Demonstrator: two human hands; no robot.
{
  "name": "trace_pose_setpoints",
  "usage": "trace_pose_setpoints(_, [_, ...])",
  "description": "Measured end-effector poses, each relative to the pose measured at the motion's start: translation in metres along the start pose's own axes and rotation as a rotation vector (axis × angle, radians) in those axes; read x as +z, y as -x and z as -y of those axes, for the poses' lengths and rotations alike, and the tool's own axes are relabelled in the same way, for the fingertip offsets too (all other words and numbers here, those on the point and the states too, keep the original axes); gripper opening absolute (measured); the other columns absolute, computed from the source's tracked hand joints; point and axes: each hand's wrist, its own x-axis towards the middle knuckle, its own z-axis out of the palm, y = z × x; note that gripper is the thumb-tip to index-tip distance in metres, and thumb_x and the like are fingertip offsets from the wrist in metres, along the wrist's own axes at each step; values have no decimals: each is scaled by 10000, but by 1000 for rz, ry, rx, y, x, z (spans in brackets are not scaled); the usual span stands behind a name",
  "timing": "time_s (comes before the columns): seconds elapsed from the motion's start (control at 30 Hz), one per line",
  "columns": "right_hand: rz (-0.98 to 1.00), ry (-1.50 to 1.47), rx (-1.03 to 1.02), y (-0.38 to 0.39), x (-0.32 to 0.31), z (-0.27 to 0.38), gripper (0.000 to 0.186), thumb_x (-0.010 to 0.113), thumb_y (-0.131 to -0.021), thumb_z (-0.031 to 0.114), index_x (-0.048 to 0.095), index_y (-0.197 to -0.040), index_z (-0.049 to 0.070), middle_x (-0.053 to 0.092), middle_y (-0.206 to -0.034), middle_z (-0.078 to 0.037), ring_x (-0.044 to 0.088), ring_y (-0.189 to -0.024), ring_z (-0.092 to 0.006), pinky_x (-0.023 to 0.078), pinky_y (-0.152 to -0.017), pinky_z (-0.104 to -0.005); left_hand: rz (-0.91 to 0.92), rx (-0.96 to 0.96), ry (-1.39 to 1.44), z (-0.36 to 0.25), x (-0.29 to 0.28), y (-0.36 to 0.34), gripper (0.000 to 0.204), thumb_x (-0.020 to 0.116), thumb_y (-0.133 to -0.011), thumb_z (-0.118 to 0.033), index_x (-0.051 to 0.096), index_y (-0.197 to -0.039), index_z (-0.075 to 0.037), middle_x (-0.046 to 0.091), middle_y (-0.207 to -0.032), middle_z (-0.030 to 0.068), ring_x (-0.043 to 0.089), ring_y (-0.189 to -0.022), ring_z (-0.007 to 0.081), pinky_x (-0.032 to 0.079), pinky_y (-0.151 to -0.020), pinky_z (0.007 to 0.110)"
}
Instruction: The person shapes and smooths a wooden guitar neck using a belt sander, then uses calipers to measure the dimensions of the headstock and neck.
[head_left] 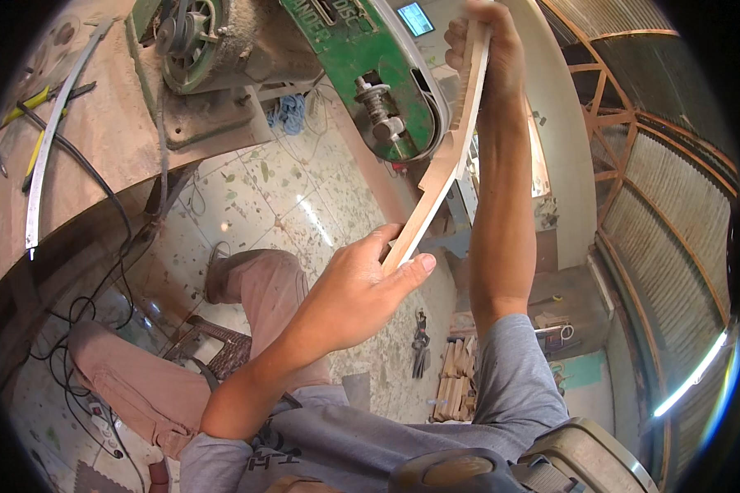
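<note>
A long pale wooden piece [436,185] with a stepped edge runs diagonally up to the upper right. My left hand [366,287] grips its lower end, thumb along the face, and my right hand [489,57] is closed round its upper end. The middle of the wood lies at the rounded nose of a green belt sander [362,66]; whether they touch I cannot tell. A metal roller and spring fitting [382,115] sits on the sander.
A dusty workbench [8,230] on the left holds a machine pulley [181,33], a metal strip [49,156], pliers and cables. Below are tangled cables, my legs, tiled floor [304,214], stacked offcuts [456,378] and a blue rag [288,115]. A small screen [415,18] stands beyond.
</note>
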Motion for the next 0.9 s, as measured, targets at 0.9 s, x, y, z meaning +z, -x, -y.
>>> trace_pose_setpoints(0.9, [-74,48,-43,-1,5,-3,273,668,-858,398,590,-808,141,482,-582,15,464,-447,-122,382,-433,-274,13,-16,114,-5,5,4,522,673,-1011,-390,594,-1264,60,662,-886,100,584,-733,125,481,-643,313])
